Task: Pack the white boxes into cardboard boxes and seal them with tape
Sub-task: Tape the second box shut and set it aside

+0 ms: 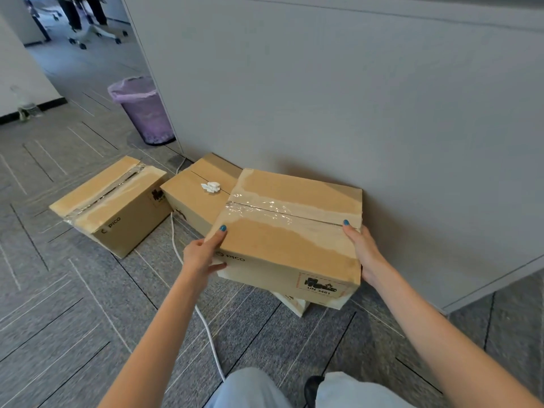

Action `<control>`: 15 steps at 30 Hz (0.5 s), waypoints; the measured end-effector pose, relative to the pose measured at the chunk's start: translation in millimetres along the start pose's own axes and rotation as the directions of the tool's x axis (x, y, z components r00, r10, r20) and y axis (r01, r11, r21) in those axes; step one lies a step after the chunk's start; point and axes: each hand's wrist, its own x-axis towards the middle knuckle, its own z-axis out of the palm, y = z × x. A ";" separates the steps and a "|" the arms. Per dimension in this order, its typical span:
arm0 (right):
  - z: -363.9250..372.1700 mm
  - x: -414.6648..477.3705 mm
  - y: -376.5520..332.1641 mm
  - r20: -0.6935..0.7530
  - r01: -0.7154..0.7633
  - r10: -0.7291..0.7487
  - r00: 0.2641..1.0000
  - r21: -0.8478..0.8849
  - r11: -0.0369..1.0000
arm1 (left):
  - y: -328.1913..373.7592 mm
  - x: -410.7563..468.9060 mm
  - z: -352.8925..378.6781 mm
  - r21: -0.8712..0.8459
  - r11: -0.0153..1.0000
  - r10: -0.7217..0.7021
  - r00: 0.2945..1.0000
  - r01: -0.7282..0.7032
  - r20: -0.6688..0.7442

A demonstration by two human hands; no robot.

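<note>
A taped cardboard box (pixel 290 231) is held between both my hands, above another box (pixel 294 304) whose corner shows beneath it. My left hand (pixel 203 254) grips its left side, thumb on top and fingers underneath. My right hand (pixel 363 251) grips its right side with the thumb on the top edge. Clear tape runs along its top seam. A second taped box (pixel 112 207) sits on the floor at the left. A third box (pixel 197 192) stands behind, with a crumpled white scrap (pixel 210 187) on top.
A grey partition wall (pixel 353 98) stands right behind the boxes. A purple-lined bin (pixel 144 110) is at its corner. A white cable (pixel 203 313) runs across the carpet towards my legs. Someone's legs and chair wheels (pixel 88 28) show far back left.
</note>
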 end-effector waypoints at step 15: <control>-2.8 15.6 1.1 -0.006 -0.018 0.018 1.000 -0.129 0.991 | 19.6 49.5 71.8 -0.038 0.949 0.300 0.931 -0.314 -0.206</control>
